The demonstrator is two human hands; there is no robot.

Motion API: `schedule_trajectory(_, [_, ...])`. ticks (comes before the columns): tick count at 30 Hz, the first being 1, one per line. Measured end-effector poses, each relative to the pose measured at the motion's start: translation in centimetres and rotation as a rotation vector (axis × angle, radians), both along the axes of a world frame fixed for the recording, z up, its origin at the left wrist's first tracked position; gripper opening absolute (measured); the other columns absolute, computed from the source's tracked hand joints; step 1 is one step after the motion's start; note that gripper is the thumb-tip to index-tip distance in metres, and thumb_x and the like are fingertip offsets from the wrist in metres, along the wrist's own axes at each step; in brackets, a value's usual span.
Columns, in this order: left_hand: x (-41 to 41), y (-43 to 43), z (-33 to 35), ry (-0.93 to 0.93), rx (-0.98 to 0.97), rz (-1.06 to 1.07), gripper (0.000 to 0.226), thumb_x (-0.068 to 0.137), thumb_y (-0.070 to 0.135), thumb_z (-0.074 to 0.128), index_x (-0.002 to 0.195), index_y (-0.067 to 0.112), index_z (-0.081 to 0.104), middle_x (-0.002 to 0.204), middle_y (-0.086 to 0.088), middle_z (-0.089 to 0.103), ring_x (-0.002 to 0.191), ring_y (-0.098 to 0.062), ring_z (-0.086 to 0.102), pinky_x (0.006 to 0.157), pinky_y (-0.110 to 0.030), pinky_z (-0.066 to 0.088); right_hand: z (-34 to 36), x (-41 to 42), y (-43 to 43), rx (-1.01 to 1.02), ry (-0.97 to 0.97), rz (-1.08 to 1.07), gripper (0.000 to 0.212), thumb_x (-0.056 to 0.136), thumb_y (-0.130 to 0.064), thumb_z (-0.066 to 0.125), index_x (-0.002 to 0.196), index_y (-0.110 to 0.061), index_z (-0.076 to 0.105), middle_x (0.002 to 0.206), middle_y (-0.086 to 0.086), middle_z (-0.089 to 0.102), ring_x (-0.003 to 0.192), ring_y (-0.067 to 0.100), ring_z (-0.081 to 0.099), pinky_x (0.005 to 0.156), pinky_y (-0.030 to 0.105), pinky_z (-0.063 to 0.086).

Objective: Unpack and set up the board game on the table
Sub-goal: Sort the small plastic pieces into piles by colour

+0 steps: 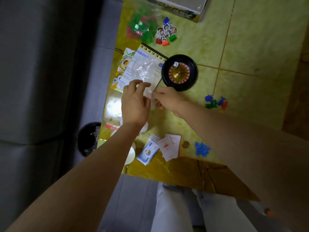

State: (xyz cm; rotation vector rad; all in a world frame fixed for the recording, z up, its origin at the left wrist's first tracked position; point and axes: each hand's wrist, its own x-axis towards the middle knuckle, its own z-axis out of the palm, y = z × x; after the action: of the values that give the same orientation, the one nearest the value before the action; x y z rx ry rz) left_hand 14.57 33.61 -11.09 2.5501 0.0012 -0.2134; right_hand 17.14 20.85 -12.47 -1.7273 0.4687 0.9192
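Note:
Both hands meet over the table's left-middle on a clear plastic bag that lies across the folded game board and rule sheet. My left hand holds the bag's near edge between thumb and fingertips. My right hand pinches the same edge from the right. A black roulette wheel with a white die in it sits just right of the bag. Cardboard character pawns on coloured bases stand farther back.
A bag of green and red houses lies far left. Small coloured plastic figures lie right, blue pieces and card stacks near me. The game box is at the far edge. A black bin stands left of the table.

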Motion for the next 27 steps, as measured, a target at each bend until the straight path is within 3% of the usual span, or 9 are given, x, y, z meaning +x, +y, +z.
schedule_trajectory(4, [0.6, -0.4, -2.0, 0.250, 0.161, -0.043, 0.040, 0.093, 0.013, 0.048, 0.133, 0.012, 0.054, 0.152, -0.008, 0.033, 0.135, -0.030, 0.031, 0.105, -0.039, 0.032, -0.2, 0.0, -2.1, -0.054, -0.006, -0.049, 0.029, 0.098, -0.006, 0.044, 0.124, 0.000, 0.056, 0.102, 0.015, 0.059, 0.063, 0.013, 0.054, 0.059, 0.022, 0.045])
schedule_trajectory(6, [0.8, -0.7, -2.4, 0.305, 0.240, -0.034, 0.041, 0.094, 0.017, 0.047, 0.135, 0.010, 0.050, 0.154, -0.008, 0.028, 0.137, -0.030, 0.028, 0.105, -0.039, 0.031, -0.4, -0.1, -3.7, -0.080, -0.017, -0.071, 0.031, 0.098, -0.004, 0.044, 0.126, -0.001, 0.054, 0.114, 0.016, 0.059, 0.064, 0.012, 0.055, 0.057, 0.017, 0.046])
schedule_trajectory(9, [1.1, -1.9, -2.3, 0.252, 0.342, 0.043, 0.040, 0.087, 0.017, 0.053, 0.126, 0.009, 0.055, 0.142, -0.014, 0.037, 0.128, -0.034, 0.034, 0.097, -0.040, 0.031, -0.8, -0.2, -6.4, -0.130, -0.022, -0.128, 0.027, 0.097, -0.002, 0.043, 0.119, -0.001, 0.059, 0.108, 0.014, 0.061, 0.065, 0.012, 0.053, 0.049, 0.009, 0.043])
schedule_trajectory(12, [1.9, -3.6, -1.8, 0.132, 0.367, 0.144, 0.035, 0.075, 0.011, 0.056, 0.109, 0.008, 0.059, 0.122, -0.018, 0.047, 0.110, -0.038, 0.044, 0.083, -0.036, 0.030, -1.3, -0.1, -9.0, -0.226, -0.021, -0.176, 0.023, 0.096, -0.007, 0.045, 0.113, -0.005, 0.060, 0.100, 0.010, 0.063, 0.068, 0.016, 0.057, 0.058, 0.020, 0.045])
schedule_trajectory(16, [3.2, -5.4, -1.9, 0.003, 0.194, -0.036, 0.030, 0.071, 0.009, 0.050, 0.099, 0.005, 0.061, 0.104, -0.021, 0.052, 0.095, -0.039, 0.048, 0.082, -0.036, 0.031, -2.5, 0.8, -10.9, -0.345, -0.062, -0.281, 0.026, 0.092, -0.009, 0.053, 0.118, -0.009, 0.050, 0.087, 0.005, 0.059, 0.085, 0.032, 0.064, 0.067, 0.034, 0.049])
schedule_trajectory(18, [3.8, -6.3, -2.4, 0.031, 0.115, -0.113, 0.033, 0.072, 0.009, 0.047, 0.101, 0.004, 0.062, 0.104, -0.020, 0.054, 0.094, -0.039, 0.048, 0.083, -0.041, 0.036, -3.0, 1.6, -11.2, -0.348, -0.067, -0.342, 0.036, 0.092, -0.014, 0.056, 0.126, -0.011, 0.043, 0.086, 0.004, 0.058, 0.090, 0.035, 0.065, 0.078, 0.043, 0.053])
schedule_trajectory(20, [4.3, -7.0, -2.7, 0.059, 0.100, -0.129, 0.035, 0.074, 0.009, 0.046, 0.106, 0.004, 0.062, 0.106, -0.019, 0.056, 0.095, -0.038, 0.048, 0.081, -0.044, 0.040, -3.2, 2.5, -11.2, -0.340, -0.070, -0.342, 0.048, 0.093, -0.019, 0.058, 0.136, -0.014, 0.037, 0.100, 0.010, 0.064, 0.092, 0.033, 0.065, 0.082, 0.044, 0.054])
schedule_trajectory(24, [5.0, -7.1, -3.8, 0.136, 0.214, -0.098, 0.034, 0.081, 0.008, 0.053, 0.114, 0.006, 0.062, 0.117, -0.017, 0.056, 0.106, -0.038, 0.047, 0.085, -0.043, 0.038, -3.9, 3.8, -11.1, -0.336, -0.069, -0.248, 0.055, 0.094, -0.014, 0.057, 0.143, -0.018, 0.032, 0.105, 0.006, 0.062, 0.092, 0.022, 0.061, 0.075, 0.027, 0.044])
schedule_trajectory(27, [4.9, -6.2, -4.2, 0.173, 0.276, -0.078, 0.035, 0.081, 0.010, 0.053, 0.114, 0.005, 0.062, 0.119, -0.019, 0.054, 0.109, -0.039, 0.046, 0.087, -0.043, 0.036, -4.5, 3.8, -11.1, -0.421, -0.093, -0.146, 0.051, 0.089, -0.014, 0.060, 0.136, -0.022, 0.042, 0.112, 0.003, 0.061, 0.099, 0.021, 0.060, 0.078, 0.026, 0.045])
